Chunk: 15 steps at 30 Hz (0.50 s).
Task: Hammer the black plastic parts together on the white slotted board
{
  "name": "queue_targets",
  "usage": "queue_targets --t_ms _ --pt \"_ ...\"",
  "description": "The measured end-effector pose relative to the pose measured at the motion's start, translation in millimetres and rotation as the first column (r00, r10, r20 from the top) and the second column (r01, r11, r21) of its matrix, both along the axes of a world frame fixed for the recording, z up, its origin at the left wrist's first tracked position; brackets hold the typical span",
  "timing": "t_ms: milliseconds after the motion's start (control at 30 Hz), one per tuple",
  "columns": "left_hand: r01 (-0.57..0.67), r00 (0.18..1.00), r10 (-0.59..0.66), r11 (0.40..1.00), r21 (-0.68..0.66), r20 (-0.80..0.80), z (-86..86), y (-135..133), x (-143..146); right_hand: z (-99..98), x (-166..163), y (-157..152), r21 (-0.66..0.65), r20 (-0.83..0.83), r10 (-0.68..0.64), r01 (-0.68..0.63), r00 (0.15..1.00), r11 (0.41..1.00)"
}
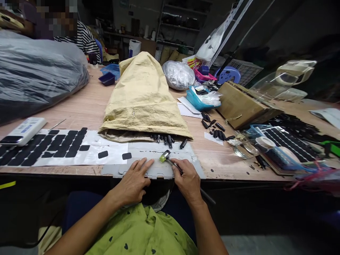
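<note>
My right hand [187, 180] is closed round the handle of a small hammer [165, 156] whose yellow-green and black head rests on a grey metal plate [159, 166] at the table's near edge. My left hand [135, 179] lies flat on the plate, fingers stretched out, just left of the hammer head. Several small black parts [167, 139] lie just beyond the plate, at the mouth of a tan woven sack [143, 99].
White sheets with black oval pads [61, 145] lie to the left, beside a white remote [23, 130]. A big grey plastic bag [37, 78] sits far left. More black parts [216, 129], a cardboard box [239, 104], tape [265, 142] and trays crowd the right. A person sits at back left.
</note>
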<state>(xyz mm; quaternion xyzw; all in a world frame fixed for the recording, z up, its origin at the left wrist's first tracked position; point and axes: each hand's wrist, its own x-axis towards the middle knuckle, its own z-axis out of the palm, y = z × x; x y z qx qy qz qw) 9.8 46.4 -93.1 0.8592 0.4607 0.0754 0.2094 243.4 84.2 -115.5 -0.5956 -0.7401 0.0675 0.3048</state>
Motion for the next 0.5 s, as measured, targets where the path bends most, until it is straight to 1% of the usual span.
queue_targets --t_ms 133,200,267,367,433,500 --pt "-0.031 0.994 0.041 0.994 -0.102 0.102 16.1 11 -2 -1.4 -1 0 0.006 -0.001 -0.006 0.006 1.000 1.000" --pt "-0.071 0.977 0.097 0.987 -0.142 0.190 27.3 25 2 -1.6 -1 0 0.007 0.002 -0.004 0.004 1.000 1.000" --pt "-0.131 0.947 0.167 0.981 -0.144 0.275 38.1 45 12 -1.2 -1 0 0.008 0.008 -0.003 0.003 1.000 1.000" --pt "-0.225 0.919 0.232 0.973 -0.057 0.318 50.9 79 42 -0.2 -2 -1 0.008 0.019 0.002 -0.002 1.000 1.000" --pt "-0.234 0.934 0.226 0.972 -0.004 0.278 55.9 102 70 0.4 -3 -1 0.001 0.032 0.001 -0.001 0.999 1.000" --pt "-0.264 0.945 0.253 0.964 0.031 0.206 56.9 122 99 0.6 -3 -1 -0.007 0.042 -0.005 0.006 0.999 1.000"
